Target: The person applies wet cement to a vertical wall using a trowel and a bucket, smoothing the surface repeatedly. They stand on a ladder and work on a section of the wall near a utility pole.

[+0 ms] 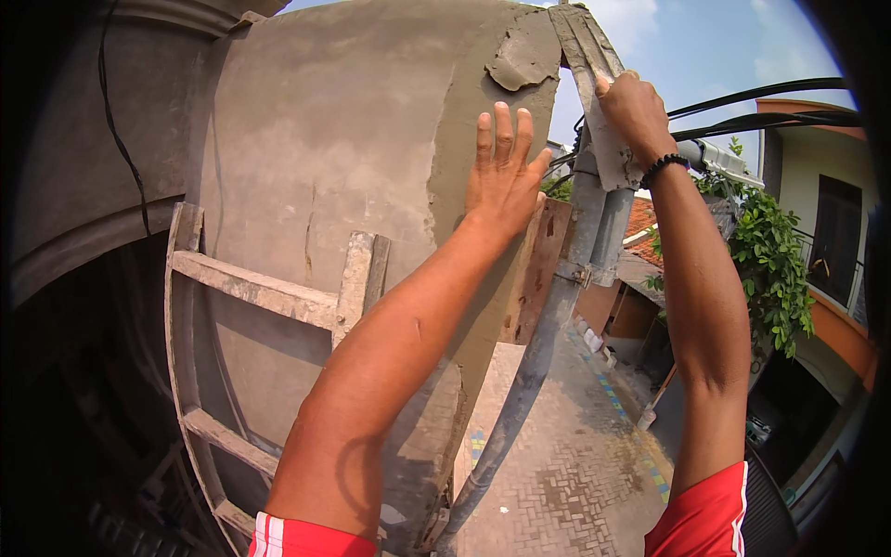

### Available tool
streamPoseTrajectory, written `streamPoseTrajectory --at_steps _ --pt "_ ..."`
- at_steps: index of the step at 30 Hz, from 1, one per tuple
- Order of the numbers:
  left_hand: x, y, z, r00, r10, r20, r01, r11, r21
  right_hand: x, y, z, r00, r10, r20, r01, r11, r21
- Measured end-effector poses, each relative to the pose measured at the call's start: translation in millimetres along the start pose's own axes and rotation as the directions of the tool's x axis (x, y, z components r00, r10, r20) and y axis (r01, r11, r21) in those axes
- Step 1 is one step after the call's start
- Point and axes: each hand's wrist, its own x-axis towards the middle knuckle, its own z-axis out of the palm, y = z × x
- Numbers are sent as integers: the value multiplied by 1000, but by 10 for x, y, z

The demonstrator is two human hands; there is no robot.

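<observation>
My left hand [506, 181] is spread with its fingers up, flat over the right edge of a grey plastered wall [343, 121]. A strip of darker, wet-looking plaster [455, 121] runs along that edge, and a thick dab of mortar [524, 58] sticks to it above my fingertips. My right hand [639, 116] is closed round a long, flat, cement-caked tool [594, 56] beyond the wall's edge; my fingers hide how it is gripped. Below my left hand, a wooden board [538, 278] stands along the edge.
A wooden ladder [251, 292] leans against the wall. Grey pipes [557, 325] rise just right of the edge, with black cables [752, 121] beside my right wrist. Far below lies a paved lane [557, 464]; a house [826, 186] and a leafy plant [766, 269] stand at right.
</observation>
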Motion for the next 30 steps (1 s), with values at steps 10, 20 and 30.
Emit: streamPoseTrajectory --at_steps 10,20,30 --pt "-42 -1 50 1000 -30 5 31 995 -91 -497 270 -200 995 100 -8 -97 984 148" --pt "-369 274 85 977 -206 -43 193 957 -216 297 -40 0 973 -217 80 185 936 298" --pt "-677 435 186 961 -277 -16 266 937 -226 -62 -57 71 871 -453 191 436 891 125"
